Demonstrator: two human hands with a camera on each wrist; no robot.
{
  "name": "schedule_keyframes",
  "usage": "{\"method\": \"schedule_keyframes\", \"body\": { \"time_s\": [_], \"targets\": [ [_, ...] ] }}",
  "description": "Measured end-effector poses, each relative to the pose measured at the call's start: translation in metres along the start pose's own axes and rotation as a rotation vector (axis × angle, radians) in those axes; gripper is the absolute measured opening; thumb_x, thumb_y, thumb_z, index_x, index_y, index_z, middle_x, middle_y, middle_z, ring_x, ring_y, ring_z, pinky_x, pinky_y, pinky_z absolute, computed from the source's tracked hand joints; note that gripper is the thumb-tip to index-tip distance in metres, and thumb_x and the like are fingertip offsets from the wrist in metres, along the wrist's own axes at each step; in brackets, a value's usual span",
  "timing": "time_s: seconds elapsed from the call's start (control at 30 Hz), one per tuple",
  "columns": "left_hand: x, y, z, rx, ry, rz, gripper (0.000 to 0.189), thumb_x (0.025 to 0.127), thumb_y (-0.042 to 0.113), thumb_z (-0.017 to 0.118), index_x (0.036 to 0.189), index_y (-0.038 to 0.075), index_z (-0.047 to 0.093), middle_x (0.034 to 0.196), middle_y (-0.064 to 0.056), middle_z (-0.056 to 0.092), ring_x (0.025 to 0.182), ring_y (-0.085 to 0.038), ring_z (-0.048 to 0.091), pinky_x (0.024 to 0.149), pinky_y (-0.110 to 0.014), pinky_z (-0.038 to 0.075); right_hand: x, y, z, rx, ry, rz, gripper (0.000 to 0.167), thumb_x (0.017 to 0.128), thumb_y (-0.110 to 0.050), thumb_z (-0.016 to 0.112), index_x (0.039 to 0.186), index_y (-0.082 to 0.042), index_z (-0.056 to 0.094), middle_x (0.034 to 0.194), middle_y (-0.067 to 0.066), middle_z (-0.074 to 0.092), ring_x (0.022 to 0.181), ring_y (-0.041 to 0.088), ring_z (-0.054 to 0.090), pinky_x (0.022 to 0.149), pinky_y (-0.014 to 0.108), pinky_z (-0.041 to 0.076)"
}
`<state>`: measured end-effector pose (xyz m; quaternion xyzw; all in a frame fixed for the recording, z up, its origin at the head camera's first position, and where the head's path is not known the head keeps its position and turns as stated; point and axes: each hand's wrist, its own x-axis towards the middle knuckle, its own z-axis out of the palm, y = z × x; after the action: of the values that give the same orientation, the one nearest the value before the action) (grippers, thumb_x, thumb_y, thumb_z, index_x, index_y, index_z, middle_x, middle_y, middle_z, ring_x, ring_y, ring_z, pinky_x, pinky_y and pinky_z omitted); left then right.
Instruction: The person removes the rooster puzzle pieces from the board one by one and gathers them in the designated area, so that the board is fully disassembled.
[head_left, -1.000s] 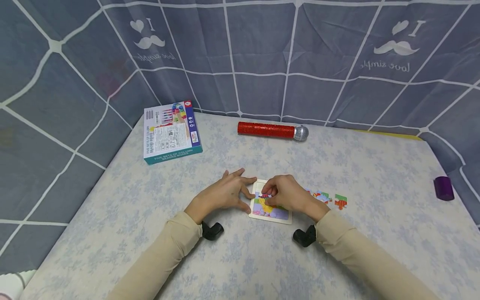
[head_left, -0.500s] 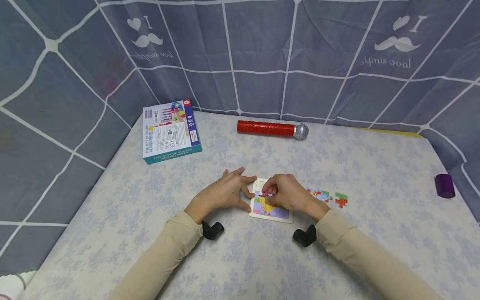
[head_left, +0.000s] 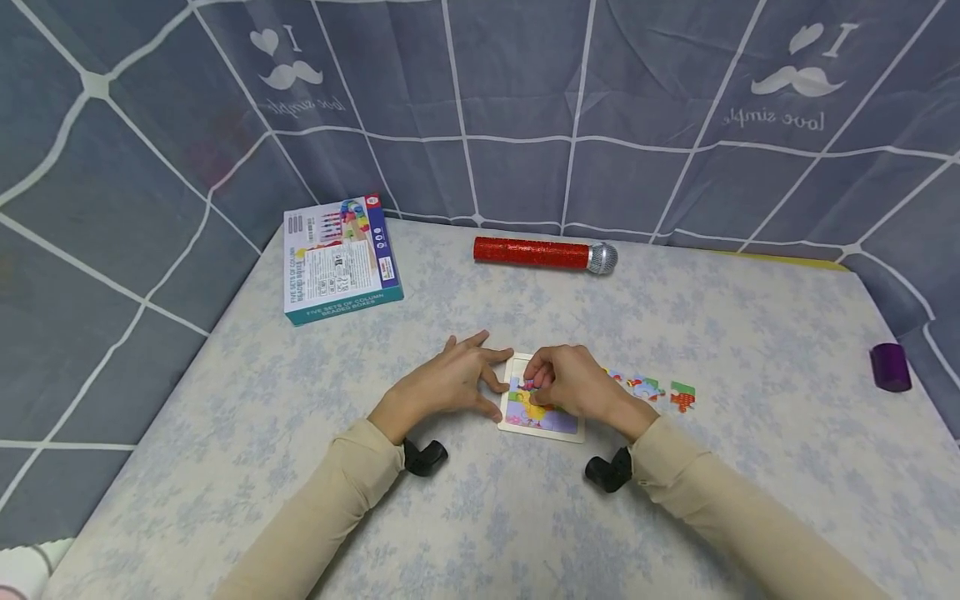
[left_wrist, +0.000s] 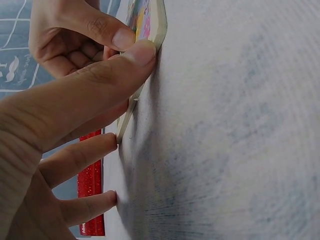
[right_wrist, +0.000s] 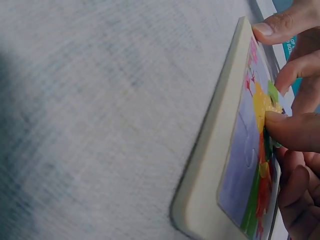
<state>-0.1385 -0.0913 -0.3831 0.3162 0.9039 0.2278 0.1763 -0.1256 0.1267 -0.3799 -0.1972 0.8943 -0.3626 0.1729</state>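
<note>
A small jigsaw puzzle in a cream frame (head_left: 542, 434) lies on the table between both hands, showing a yellow figure on a lilac ground. My left hand (head_left: 452, 377) is spread at its left side, with the thumb and fingertips touching the frame's edge. The right hand (head_left: 577, 383) is over the upper part of the puzzle and pinches a puzzle piece (right_wrist: 276, 104) between thumb and fingers. In the right wrist view, that piece is tilted up from the picture. The right hand hides much of the puzzle's right half in the head view.
Several loose puzzle pieces (head_left: 645, 388) lie right of the right hand, with one green and red piece (head_left: 682, 396) at the end. Behind are a red glitter microphone (head_left: 532, 252) and a bead-set box (head_left: 337, 258). A purple cylinder (head_left: 890, 367) is at the far right.
The hands have barely moved; the right fingers have shifted slightly over the puzzle's upper part. The whole head view has drifted a little.
</note>
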Motion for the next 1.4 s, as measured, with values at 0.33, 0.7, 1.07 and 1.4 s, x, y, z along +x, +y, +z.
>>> {"method": "schedule_keyframes", "body": {
  "time_s": [0.33,0.7,1.07,1.4],
  "targets": [
    [0.0008,0.0009,0.0004,-0.013,-0.002,-0.019,0.040,0.069,0.033,0.089,0.104,0.017,0.079,0.147,0.001,0.048,0.148,-0.036,0.016,0.110,-0.071,0.009,-0.0026,0.0018,0.0024,0.049,0.011,-0.016,0.019,0.080,0.000,0.077,0.092,-0.007,0.064,0.072,-0.002,0.059,0.064,0.011,0.056,0.061,0.025,0.047],
    [-0.0007,0.0013,-0.0003,-0.009,-0.003,-0.014,0.040,0.070,0.034,0.089,0.104,0.017,0.079,0.147,0.001,0.048,0.148,-0.036,0.017,0.110,-0.071,0.010,-0.0051,0.0038,0.0043,0.043,0.007,-0.056,0.019,0.082,-0.001,0.075,0.093,-0.008,0.061,0.073,-0.003,0.059,0.064,0.011,0.055,0.060,0.025,0.046],
    [-0.0009,0.0004,0.0005,-0.023,-0.006,-0.009,0.040,0.072,0.039,0.087,0.105,0.018,0.079,0.148,0.002,0.047,0.148,-0.035,0.016,0.110,-0.070,0.009,-0.0046,0.0026,0.0036,0.048,-0.004,-0.039,0.012,0.086,-0.002,0.069,0.093,-0.008,0.062,0.075,-0.003,0.059,0.064,0.011,0.053,0.058,0.024,0.044],
    [0.0020,0.0036,0.0026,0.022,0.030,-0.047,0.040,0.069,0.042,0.088,0.100,0.019,0.080,0.145,0.003,0.050,0.147,-0.035,0.020,0.109,-0.071,0.012,-0.0034,0.0031,0.0024,0.047,-0.015,-0.039,0.012,0.088,-0.002,0.069,0.096,-0.008,0.061,0.076,-0.002,0.060,0.064,0.011,0.054,0.058,0.024,0.045]
  ]
}}
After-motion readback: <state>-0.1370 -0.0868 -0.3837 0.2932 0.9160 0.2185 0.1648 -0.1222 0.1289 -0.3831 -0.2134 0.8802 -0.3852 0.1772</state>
